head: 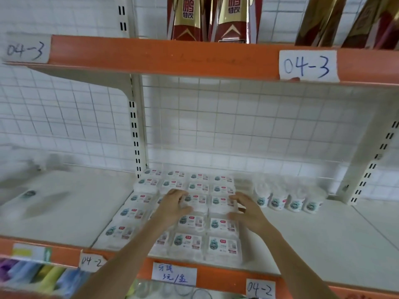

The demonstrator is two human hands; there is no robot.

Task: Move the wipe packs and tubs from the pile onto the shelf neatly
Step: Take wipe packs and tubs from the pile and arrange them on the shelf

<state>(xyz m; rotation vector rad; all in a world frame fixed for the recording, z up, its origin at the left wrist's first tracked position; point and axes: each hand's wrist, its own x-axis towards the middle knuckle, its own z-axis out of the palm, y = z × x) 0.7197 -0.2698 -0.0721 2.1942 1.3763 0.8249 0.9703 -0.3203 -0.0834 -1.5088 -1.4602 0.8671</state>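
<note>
- Left hand point(175, 207) and right hand point(246, 210), fingers loosely curled, rest on flat white plastic wipe packs point(195, 223); whether they grasp is unclear.
- 4 round white tubs point(278, 200) stand just right of the right hand.

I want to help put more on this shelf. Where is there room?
Bare white shelf lies right of the flat white wipe packs, in front of the round white tubs. The packs' grid, under the left hand and right hand, is crowded.

Both arms reach forward, hands side by side

Left hand point(175, 207) and right hand point(248, 209) are palm-down with fingers loosely curled (whether they pinch anything is unclear), forearms bare.
</note>
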